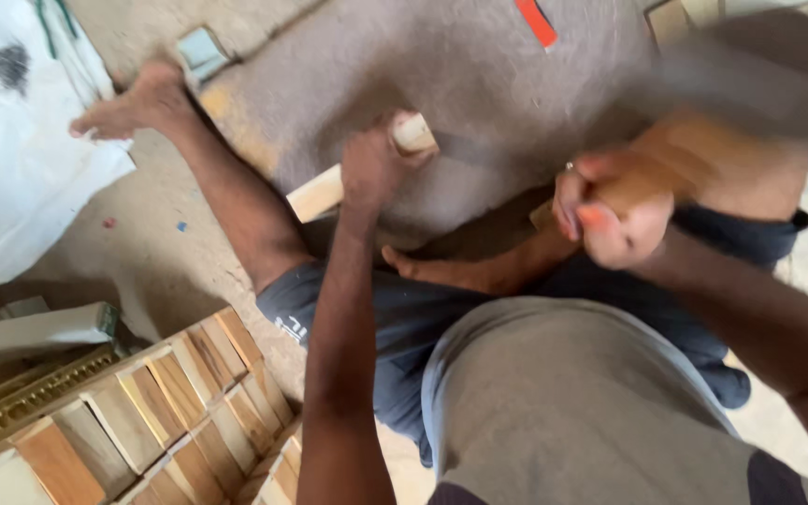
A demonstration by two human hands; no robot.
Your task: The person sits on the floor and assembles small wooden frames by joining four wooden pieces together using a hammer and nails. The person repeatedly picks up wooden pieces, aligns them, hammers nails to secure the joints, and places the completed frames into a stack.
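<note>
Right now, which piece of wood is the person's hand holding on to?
The pale wooden strip lying on the grey block: the left hand grips its far end. The other wood pieces sit untouched in packed rows at the lower left.

Your left hand grips a wood strip lying on the mat; your right hand is to its right. Stacked wood blocks sit on the floor at your lower left, a sack beyond them.
</note>
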